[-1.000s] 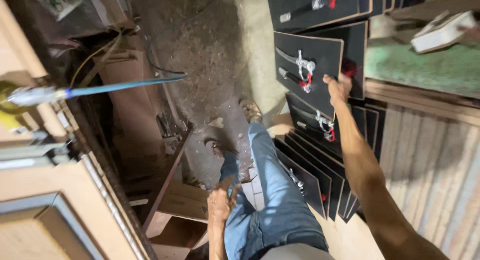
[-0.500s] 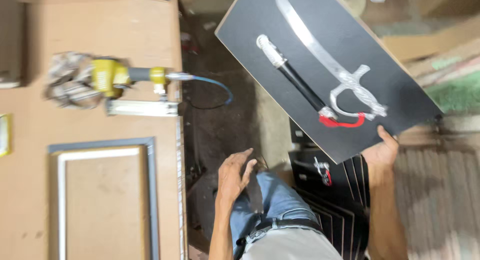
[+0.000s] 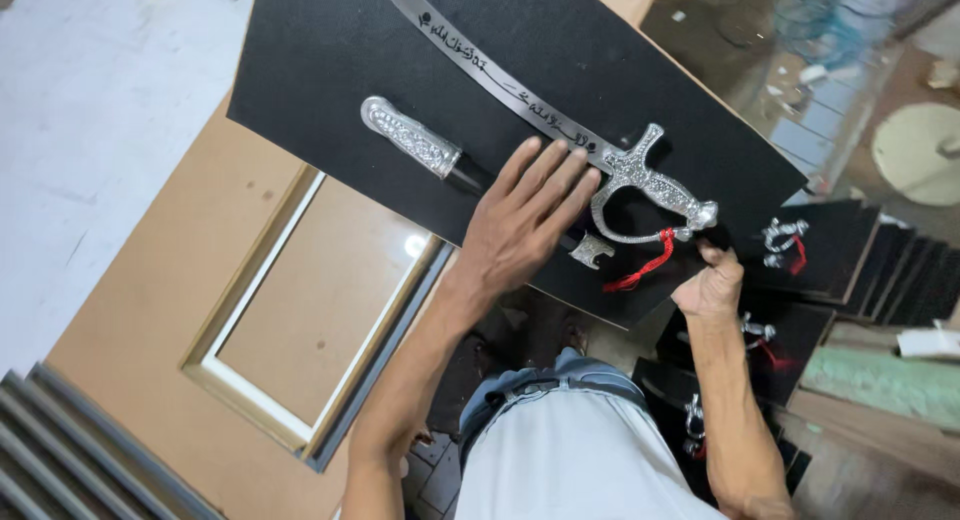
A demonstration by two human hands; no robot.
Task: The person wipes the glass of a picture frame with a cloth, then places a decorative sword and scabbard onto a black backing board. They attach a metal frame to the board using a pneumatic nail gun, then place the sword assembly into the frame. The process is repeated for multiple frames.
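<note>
fingers (image 3: 545, 175) flat on black board (image 3: 330, 60), right hand (image 3: 712, 285) at its edge

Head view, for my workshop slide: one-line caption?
Left hand flat on a black board bearing a curved sword; right hand grips its edge.

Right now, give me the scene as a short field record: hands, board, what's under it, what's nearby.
left hand: flat, palm down on the black board, fingers over the scabbard
right hand: grips the board's near edge
black board: carries a curved sword with silver hilt, red tassel, and black scabbard with silver tip
under board: brown worktable with an empty frame
right side: stack of similar boards
</note>
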